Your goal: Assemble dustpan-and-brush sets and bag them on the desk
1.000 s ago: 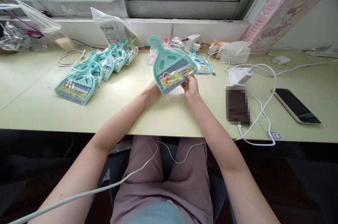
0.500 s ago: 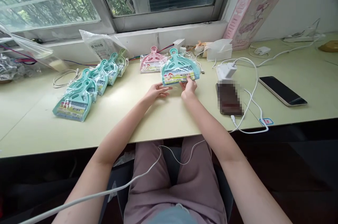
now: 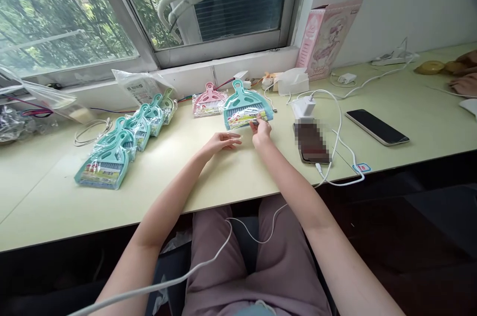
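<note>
A teal dustpan-and-brush set (image 3: 246,105) in a clear wrapper, with a printed label, sits in front of me with its handle pointing toward the window. My right hand (image 3: 262,133) grips its lower right corner, thumb on top. Just below its lower left edge, my left hand (image 3: 222,143) hovers over the table with fingers stretched out and slightly apart. A thin glint, perhaps clear film, shows by the left fingertips; whether they touch it I cannot tell. Behind and left of the set lies a pink dustpan set (image 3: 209,101). Several wrapped teal sets (image 3: 105,163) overlap in a row at left.
A blurred-out phone (image 3: 312,141) with a white cable and charger (image 3: 303,106) lies to the right, and a dark phone (image 3: 377,127) beyond it. A pink box (image 3: 326,40) stands by the wall. Plastic bags (image 3: 139,86) rest below the window. A cable crosses my lap.
The camera view has tilted up and turned slightly right. My left hand has drawn a little away from the teal set's lower edge. The right hand keeps its hold on the corner.
</note>
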Motion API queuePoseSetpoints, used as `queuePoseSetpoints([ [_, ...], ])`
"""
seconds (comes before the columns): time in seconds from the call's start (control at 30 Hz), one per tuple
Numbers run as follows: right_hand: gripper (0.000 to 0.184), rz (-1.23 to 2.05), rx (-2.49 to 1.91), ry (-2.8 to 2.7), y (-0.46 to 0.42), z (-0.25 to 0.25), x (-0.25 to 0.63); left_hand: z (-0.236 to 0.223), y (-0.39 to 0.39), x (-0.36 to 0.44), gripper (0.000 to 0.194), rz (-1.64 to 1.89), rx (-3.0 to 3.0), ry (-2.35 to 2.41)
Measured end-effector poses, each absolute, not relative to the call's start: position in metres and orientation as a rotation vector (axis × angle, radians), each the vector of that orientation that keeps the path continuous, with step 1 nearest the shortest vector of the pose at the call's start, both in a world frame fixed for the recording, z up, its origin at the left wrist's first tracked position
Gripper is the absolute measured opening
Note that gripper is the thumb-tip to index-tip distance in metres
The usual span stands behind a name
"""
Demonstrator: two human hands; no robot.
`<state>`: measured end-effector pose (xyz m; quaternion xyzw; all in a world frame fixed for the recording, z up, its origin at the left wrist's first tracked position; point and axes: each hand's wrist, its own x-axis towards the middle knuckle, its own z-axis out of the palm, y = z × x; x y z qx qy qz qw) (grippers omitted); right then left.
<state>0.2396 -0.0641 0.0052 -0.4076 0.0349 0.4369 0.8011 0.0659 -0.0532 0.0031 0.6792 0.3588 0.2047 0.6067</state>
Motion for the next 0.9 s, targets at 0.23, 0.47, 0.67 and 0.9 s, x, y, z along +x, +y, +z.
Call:
queuePoseSetpoints([
  [0.23, 0.012, 1.083, -0.788, -0.009, -0.064, 0.010, 0.239, -0.005, -0.031, 0.059, 0.068, 0.777, 1.254, 0.709],
  [0.47, 0.011, 1.212, -0.804, -0.223, -0.069, 0.007, 0.217, -0.005, -0.031, 0.061, 0.060, 0.992, 1.025, 0.752],
  [0.67, 0.011, 1.187, -0.788, -0.250, -0.070, 0.010, 0.221, -0.004, -0.044, 0.064, 0.056, 0.956, 1.106, 0.686],
  [0.9, 0.010, 1.181, -0.805, -0.308, -0.069, 0.009, 0.225, 0.001, -0.048, 0.065, 0.056, 0.890, 1.247, 0.690],
])
